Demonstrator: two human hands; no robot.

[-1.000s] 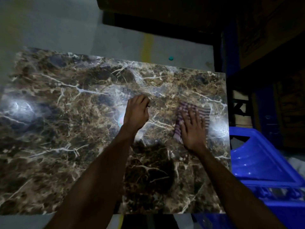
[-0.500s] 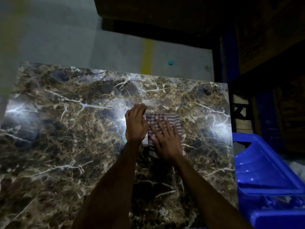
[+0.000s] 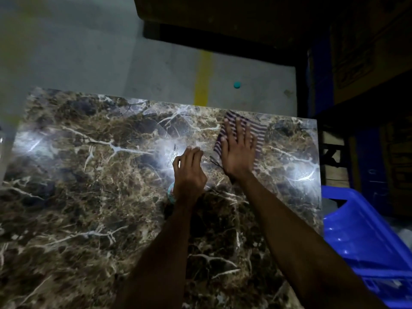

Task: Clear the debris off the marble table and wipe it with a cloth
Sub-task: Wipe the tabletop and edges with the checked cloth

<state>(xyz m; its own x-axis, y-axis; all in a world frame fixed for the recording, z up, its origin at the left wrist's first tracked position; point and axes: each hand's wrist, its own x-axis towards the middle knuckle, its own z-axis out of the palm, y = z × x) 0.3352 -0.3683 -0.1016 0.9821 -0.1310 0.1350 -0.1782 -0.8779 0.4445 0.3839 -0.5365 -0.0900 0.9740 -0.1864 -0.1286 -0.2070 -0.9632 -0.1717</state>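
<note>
1. Partly hidden under the left hand (image 3: 189, 175), something pale was unreadable; its fingers lay loosely curled.
2. Right hand (image 3: 238, 152) pressed the cloth (image 3: 259, 136), fingers spread, near the marble surface's (image 3: 89, 197) far edge.
3. Beside it stood a blue crate (image 3: 361, 237).

marble table (image 3: 89, 197), striped cloth (image 3: 259, 132) lying on it

One head-worn camera looks forward and steeply down, close over the brown veined marble table (image 3: 89, 197); grey floor (far side) fills the upper frame.
</note>
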